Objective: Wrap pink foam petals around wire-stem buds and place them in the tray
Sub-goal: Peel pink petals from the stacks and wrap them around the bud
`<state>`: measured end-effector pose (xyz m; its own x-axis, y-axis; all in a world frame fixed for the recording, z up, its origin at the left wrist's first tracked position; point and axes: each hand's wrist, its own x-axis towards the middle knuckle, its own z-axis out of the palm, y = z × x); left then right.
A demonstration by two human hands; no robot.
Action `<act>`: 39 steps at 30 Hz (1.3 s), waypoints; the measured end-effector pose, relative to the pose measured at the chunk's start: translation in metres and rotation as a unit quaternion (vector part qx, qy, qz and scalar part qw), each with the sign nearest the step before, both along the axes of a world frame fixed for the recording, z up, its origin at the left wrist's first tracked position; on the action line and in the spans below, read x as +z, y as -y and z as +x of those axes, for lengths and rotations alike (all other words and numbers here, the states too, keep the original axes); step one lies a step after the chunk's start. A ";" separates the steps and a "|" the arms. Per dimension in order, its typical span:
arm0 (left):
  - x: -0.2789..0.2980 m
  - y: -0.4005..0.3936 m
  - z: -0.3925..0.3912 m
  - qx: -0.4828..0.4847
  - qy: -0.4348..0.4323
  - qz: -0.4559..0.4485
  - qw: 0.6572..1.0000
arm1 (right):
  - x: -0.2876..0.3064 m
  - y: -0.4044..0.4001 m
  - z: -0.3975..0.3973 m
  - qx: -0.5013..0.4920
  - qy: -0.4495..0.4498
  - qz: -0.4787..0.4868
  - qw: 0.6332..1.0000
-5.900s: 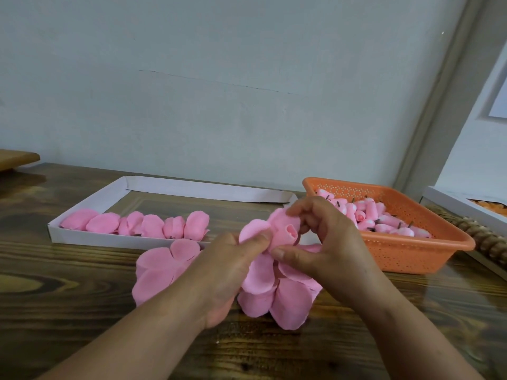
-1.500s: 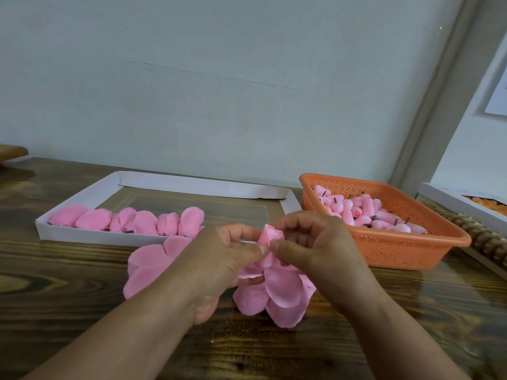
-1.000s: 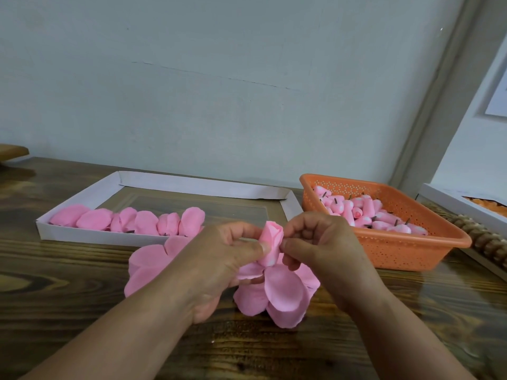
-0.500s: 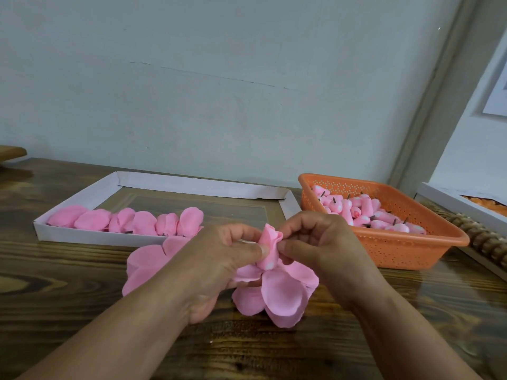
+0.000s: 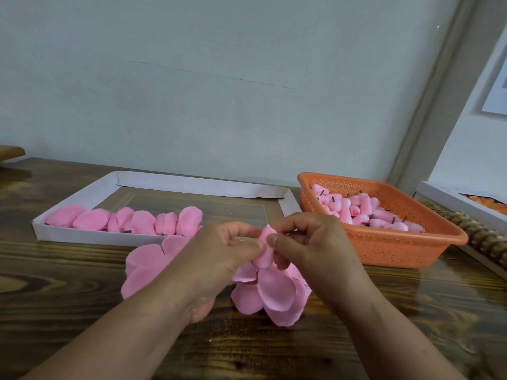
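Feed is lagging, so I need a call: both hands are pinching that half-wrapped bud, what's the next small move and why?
Probably keep rolling the petal tighter round the bud before moving it to the white tray. The left hand and right hand both pinch it, and loose petals hang open beneath.

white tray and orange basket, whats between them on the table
In the head view, only bare wooden table shows in the narrow gap between the white tray and the orange basket; they sit close, not touching.
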<state>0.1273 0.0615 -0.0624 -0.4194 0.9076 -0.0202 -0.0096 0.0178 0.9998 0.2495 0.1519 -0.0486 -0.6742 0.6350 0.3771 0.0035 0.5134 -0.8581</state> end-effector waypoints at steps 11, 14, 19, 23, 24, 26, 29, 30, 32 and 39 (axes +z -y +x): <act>-0.006 -0.007 0.003 -0.055 0.229 0.101 0.967 | -0.006 -0.007 -0.004 -0.108 -0.093 -0.029 0.989; -0.011 -0.008 0.007 -0.029 0.165 0.078 0.983 | -0.008 -0.006 -0.005 -0.118 -0.082 0.006 0.990; -0.011 -0.006 0.009 0.007 0.115 0.048 0.992 | -0.009 -0.004 -0.006 -0.091 -0.001 0.115 0.989; -0.008 -0.006 0.007 0.019 0.096 0.010 0.995 | -0.005 0.000 -0.005 -0.007 0.085 0.238 0.968; -0.008 -0.006 0.007 0.020 0.091 0.002 0.996 | -0.004 0.001 -0.004 0.013 0.093 0.255 0.962; -0.007 -0.006 0.008 0.022 0.083 -0.009 0.996 | -0.002 0.004 -0.003 0.043 0.104 0.268 0.957; -0.006 -0.006 0.007 0.019 0.086 -0.014 0.996 | -0.004 0.006 -0.003 0.070 0.107 0.268 0.955; -0.006 -0.006 0.007 0.013 0.098 -0.014 0.995 | -0.004 0.007 -0.003 0.067 0.104 0.269 0.955; -0.003 -0.004 0.006 -0.010 0.141 -0.004 0.990 | -0.006 0.007 -0.004 0.031 0.086 0.255 0.963; 0.000 -0.002 0.008 -0.058 0.161 0.120 0.978 | -0.005 -0.003 -0.004 -0.104 -0.099 0.027 0.989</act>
<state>0.1357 0.0638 -0.0627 -0.3201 0.9436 0.0847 -0.3370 -0.1970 0.9207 0.2456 0.1547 -0.0536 -0.4406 0.7281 0.5252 -0.0505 0.5640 -0.8242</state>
